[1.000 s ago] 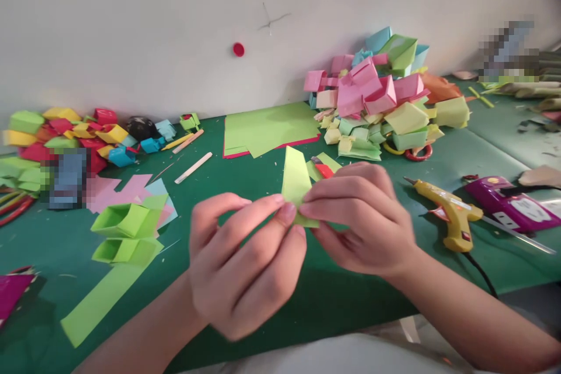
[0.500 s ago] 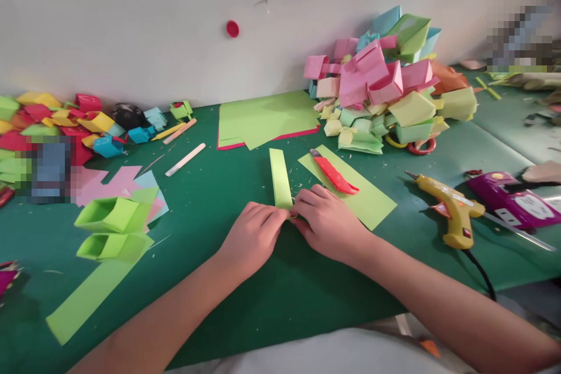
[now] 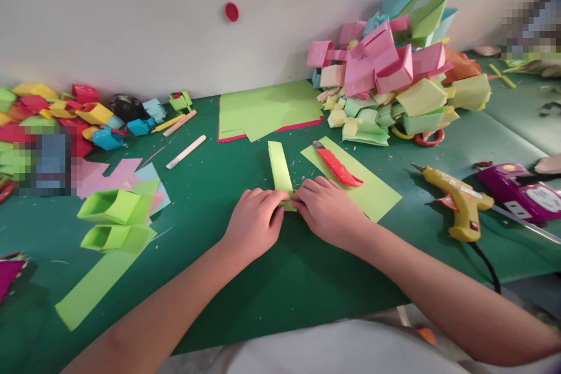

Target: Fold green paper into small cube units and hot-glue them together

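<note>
A narrow light-green paper strip (image 3: 279, 165) lies on the green table, pointing away from me, its near end between my two hands. My left hand (image 3: 258, 217) pinches that near end from the left, thumb and fingers together. From the right, my right hand (image 3: 325, 208) pinches the same end, its fingers curled. The near end looks folded over, though my fingertips partly cover it. Just beyond my right hand, a red utility knife (image 3: 338, 167) rests on a light-green paper sheet (image 3: 372, 196).
Left stand folded green paper boxes (image 3: 109, 205) with a long strip (image 3: 96, 292). Green sheets (image 3: 272, 106) lie at the back. Folded pink and yellow paper pieces (image 3: 377, 61) are heaped back right. A yellow glue gun (image 3: 458, 198) and a purple device (image 3: 517, 187) lie right.
The view has shifted slightly. My hands have parted a little at the strip's near end, and more of its folded edge shows between my fingers.
</note>
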Demonstrator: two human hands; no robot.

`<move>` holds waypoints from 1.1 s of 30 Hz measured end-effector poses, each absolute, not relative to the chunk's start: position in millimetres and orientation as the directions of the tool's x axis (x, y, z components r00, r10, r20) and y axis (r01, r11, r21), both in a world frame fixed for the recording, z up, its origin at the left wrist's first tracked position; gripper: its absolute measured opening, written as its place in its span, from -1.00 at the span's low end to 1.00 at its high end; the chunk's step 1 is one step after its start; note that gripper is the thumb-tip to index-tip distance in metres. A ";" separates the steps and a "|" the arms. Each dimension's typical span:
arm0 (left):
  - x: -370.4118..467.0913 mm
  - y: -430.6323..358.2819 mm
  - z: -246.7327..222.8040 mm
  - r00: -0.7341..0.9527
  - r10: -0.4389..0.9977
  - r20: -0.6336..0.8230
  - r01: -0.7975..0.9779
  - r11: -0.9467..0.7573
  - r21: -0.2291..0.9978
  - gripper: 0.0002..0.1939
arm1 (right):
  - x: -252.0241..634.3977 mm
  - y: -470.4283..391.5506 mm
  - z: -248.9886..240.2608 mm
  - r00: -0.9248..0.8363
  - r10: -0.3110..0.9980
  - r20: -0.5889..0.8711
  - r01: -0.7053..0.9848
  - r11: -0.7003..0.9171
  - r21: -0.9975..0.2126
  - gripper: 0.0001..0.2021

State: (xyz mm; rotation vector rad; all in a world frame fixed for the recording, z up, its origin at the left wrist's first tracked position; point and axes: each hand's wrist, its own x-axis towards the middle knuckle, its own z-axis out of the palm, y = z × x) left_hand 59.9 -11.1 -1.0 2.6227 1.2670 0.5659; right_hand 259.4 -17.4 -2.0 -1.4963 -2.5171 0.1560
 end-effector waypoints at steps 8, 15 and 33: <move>61.8 -10.7 -1.3 0.501 0.829 0.251 0.737 -0.560 0.378 -0.91 | 262.0 -15.5 1.4 -0.490 0.868 0.081 0.841 0.495 -0.219 -0.78; 61.7 -10.1 -1.2 0.494 0.826 0.271 0.722 -0.564 0.400 -0.88 | 261.9 -7.0 6.6 -0.436 0.900 -0.003 0.844 0.408 -0.349 -0.79; 59.4 -5.9 -10.2 0.506 0.795 0.334 0.712 -0.604 0.358 -0.93 | 255.4 -3.6 1.7 -0.383 0.922 0.059 0.877 0.383 -0.291 -0.82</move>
